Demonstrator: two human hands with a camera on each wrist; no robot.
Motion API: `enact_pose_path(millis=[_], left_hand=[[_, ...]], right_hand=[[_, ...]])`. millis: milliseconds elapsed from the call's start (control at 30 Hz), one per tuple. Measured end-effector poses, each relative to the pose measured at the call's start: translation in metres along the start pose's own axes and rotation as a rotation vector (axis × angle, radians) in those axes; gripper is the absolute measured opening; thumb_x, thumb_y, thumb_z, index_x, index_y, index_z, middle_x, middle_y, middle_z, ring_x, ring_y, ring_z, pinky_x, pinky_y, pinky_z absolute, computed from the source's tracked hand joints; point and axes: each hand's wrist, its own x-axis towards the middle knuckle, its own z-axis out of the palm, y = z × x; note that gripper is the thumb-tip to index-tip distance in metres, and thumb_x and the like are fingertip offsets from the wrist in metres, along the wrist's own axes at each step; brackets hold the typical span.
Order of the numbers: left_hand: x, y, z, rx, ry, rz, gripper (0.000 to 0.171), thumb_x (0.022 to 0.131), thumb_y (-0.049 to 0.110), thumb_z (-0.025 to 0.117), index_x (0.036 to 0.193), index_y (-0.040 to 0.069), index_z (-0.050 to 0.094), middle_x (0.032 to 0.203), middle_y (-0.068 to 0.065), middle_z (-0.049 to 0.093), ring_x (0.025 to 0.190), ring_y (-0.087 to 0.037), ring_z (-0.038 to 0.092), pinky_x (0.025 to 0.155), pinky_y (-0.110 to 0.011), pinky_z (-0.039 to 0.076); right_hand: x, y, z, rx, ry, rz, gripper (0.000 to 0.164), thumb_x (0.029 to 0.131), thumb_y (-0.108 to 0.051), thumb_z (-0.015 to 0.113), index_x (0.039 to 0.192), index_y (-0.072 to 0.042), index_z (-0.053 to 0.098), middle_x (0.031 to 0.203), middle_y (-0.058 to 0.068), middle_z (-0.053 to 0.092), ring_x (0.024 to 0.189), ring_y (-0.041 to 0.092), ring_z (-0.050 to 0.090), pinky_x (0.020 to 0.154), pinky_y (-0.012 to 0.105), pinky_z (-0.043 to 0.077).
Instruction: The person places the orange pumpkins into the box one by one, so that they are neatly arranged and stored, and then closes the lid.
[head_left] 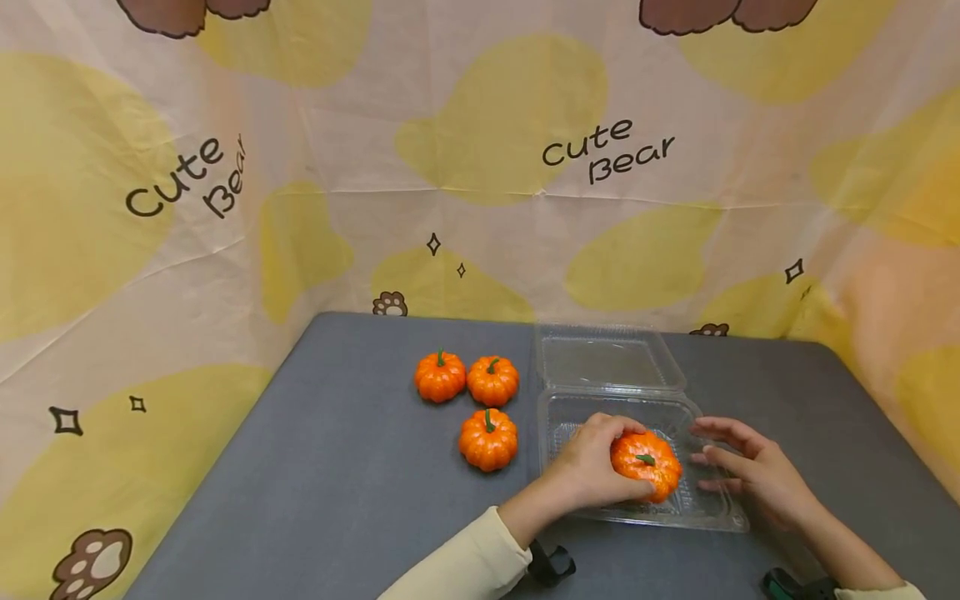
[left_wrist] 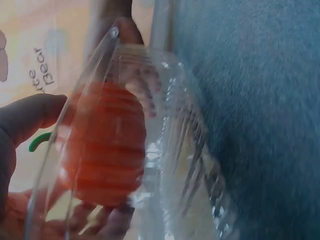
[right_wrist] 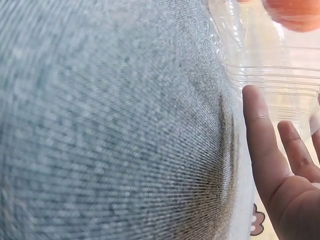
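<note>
My left hand [head_left: 592, 462] grips a small orange pumpkin [head_left: 651, 468] with a green stem, thumb on the near side and fingers round the far side. Pumpkin and hand are over the base of a clear plastic clamshell box [head_left: 551, 417], whose lid [head_left: 611, 360] lies folded back. Through the box wall, the left wrist view shows the pumpkin [left_wrist: 107, 145] inside the box's outline. My right hand [head_left: 765, 479] is at the box's right side with fingers spread and extended. In the right wrist view its fingertips [right_wrist: 256, 102] are right at the clear wall.
Three more orange pumpkins stand on the grey table to the left of the box: one at the back left [head_left: 440, 377], one beside it [head_left: 492, 383] and one nearer [head_left: 488, 442]. A printed cloth [head_left: 487, 125] hangs behind the table and along its sides.
</note>
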Motion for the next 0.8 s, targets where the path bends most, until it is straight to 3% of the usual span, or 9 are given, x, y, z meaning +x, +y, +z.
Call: enact_pose_path(millis=[400,800], left_hand=[[0.011,0.005,0.012,0.018,-0.054,-0.059,0.054,0.065,0.035,0.085,0.114,0.036,0.063,0.102,0.014,0.052,0.086,0.0,0.047,0.07,-0.016,0.04],[0.016,0.009,0.02,0.081,-0.082,-0.051,0.056,0.065,0.036,0.085,0.116,0.032,0.062,0.1,0.014,0.053,0.083,0.002,0.047,0.07,-0.014,0.04]], right_hand=[[0.001,0.0,-0.001,-0.014,-0.012,-0.01,0.036,0.1,-0.008,0.048,0.136,-0.005,0.046,0.118,-0.017,0.061,0.097,0.01,0.068,0.07,0.042,0.059],[0.001,-0.002,-0.001,-0.046,0.007,0.006,0.036,0.099,-0.007,0.05,0.135,-0.006,0.047,0.117,-0.018,0.061,0.095,0.006,0.065,0.069,0.041,0.059]])
